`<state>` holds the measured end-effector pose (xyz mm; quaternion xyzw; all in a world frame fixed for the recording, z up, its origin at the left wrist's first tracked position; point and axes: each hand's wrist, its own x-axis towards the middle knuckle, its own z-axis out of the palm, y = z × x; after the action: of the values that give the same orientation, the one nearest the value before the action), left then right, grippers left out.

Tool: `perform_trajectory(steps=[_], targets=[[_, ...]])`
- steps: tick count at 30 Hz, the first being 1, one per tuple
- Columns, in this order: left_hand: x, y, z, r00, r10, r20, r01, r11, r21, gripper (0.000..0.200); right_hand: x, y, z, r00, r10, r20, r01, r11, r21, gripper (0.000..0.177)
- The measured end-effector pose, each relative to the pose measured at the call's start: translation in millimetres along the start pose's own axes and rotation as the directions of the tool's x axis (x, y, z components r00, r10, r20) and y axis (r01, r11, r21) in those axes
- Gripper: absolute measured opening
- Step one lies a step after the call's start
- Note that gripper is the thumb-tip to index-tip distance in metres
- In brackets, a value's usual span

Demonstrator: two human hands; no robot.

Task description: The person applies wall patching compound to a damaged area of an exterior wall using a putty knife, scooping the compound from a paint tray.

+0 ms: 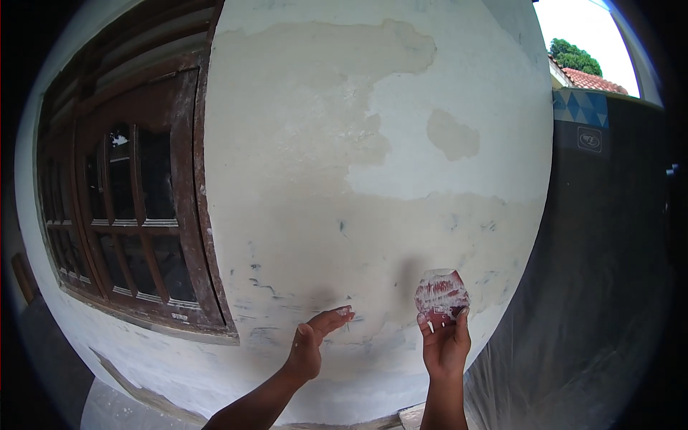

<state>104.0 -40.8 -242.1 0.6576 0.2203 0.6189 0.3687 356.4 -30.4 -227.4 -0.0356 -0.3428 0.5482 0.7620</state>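
Note:
A red scraper smeared with white paste is held upright in my right hand, with thumb and fingers gripping its lower edge. The scraper is in front of the lower part of the wall. To its left, my left hand is raised near the same wall with its fingers stretched out and nothing in it. White paste marks its fingertips. The wall shows beige damp-looking patches, white areas and dark scuffs around both hands.
A brown wooden window with glass panes is set in the wall at the left. Dark plastic-like sheeting hangs at the right, with a blue patterned strip at its top. A tiled roof and a tree show beyond.

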Motion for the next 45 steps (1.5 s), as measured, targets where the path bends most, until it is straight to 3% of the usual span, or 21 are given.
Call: perform_trajectory(steps=[5, 10, 15, 17, 19, 20, 21, 22, 23, 24, 26, 28, 31, 35, 39, 41, 45], targets=[[61.2, 59.8, -12.0, 0.987, 0.159, 0.025, -0.161, 0.967, 0.197, 0.109, 71.2, -9.3, 67.2, 0.980, -0.145, 0.139, 0.151, 0.988, -0.033, 0.043], [95.6, 85.9, -19.0, 0.962, 0.272, 0.019, -0.267, 0.925, 0.271, 0.109, 116.1, -23.0, 106.5, 0.986, -0.125, 0.109, 0.133, 0.989, -0.064, 0.039], [113.6, 94.8, -19.7, 0.941, 0.338, -0.014, -0.314, 0.887, 0.338, 0.109, 144.5, -21.6, 111.0, 0.956, -0.060, 0.286, 0.053, 0.998, 0.032, 0.035], [119.6, 98.1, -24.9, 0.907, 0.417, 0.058, -0.391, 0.781, 0.486, 0.109, 154.8, -18.7, 114.2, 0.939, -0.055, 0.338, 0.043, 0.998, 0.041, 0.034], [122.4, 108.5, -29.6, 0.892, 0.442, 0.095, -0.414, 0.716, 0.563, 0.110, 162.7, -13.9, 115.8, 0.859, -0.209, 0.467, 0.256, 0.966, -0.038, 0.036], [124.0, 112.5, -32.9, 0.876, 0.463, 0.137, -0.438, 0.642, 0.630, 0.111, 163.4, -11.5, 120.8, 0.859, -0.204, 0.469, 0.251, 0.967, -0.040, 0.036], [126.2, 114.3, -36.9, 0.877, 0.462, 0.132, -0.434, 0.643, 0.631, 0.111, 161.1, -8.6, 127.7, 0.722, -0.387, 0.573, 0.599, 0.765, -0.238, 0.037], [128.7, 116.6, -40.9, 0.838, 0.513, 0.185, -0.494, 0.571, 0.656, 0.106, 159.7, -5.9, 131.7, 0.525, -0.479, 0.704, 0.843, 0.405, -0.353, 0.038], [131.3, 118.7, -44.7, 0.791, 0.560, 0.244, -0.555, 0.491, 0.672, 0.103, 164.6, -8.7, 127.2, 0.369, -0.438, 0.820, 0.929, 0.170, -0.327, 0.040], [132.9, 120.4, -48.8, 0.790, 0.561, 0.248, -0.558, 0.490, 0.670, 0.103, 164.1, -6.8, 129.0, 0.368, -0.441, 0.819, 0.930, 0.166, -0.328, 0.040], [134.8, 123.0, -57.2, 0.742, 0.577, 0.343, -0.595, 0.329, 0.734, 0.098, 160.2, -0.8, 133.2, 0.118, -0.255, 0.960, 0.902, -0.376, -0.211, 0.045], [136.2, 124.2, -63.4, 0.729, 0.576, 0.371, -0.611, 0.302, 0.731, 0.097, 164.6, 8.9, 135.2, 0.115, -0.223, 0.968, 0.882, -0.425, -0.203, 0.047], [135.7, 128.1, -70.1, 0.715, 0.567, 0.410, -0.631, 0.271, 0.726, 0.096, 179.0, 12.4, 141.6, 0.030, -0.100, 0.995, 0.815, -0.574, -0.082, 0.044], [136.4, 130.9, -78.0, 0.695, 0.556, 0.456, -0.652, 0.219, 0.726, 0.095, 203.8, -0.9, 146.8, -0.033, -0.030, 0.999, 0.798, -0.603, 0.008, 0.042], [139.4, 132.4, -82.4, 0.683, 0.558, 0.472, -0.653, 0.176, 0.737, 0.095, 211.9, -9.2, 153.7, -0.040, 0.019, 0.999, 0.796, -0.604, 0.044, 0.041], [141.7, 135.2, -81.7, 0.688, 0.531, 0.495, -0.613, 0.059, 0.788, 0.095, 213.2, -10.6, 156.3, -0.040, 0.055, 0.998, 0.789, -0.611, 0.065, 0.041], [148.1, 141.1, -77.2, 0.679, 0.518, 0.520, -0.585, -0.046, 0.810, 0.097, 218.3, -8.7, 152.4, 0.013, 0.089, 0.996, 0.786, -0.617, 0.045, 0.042]])
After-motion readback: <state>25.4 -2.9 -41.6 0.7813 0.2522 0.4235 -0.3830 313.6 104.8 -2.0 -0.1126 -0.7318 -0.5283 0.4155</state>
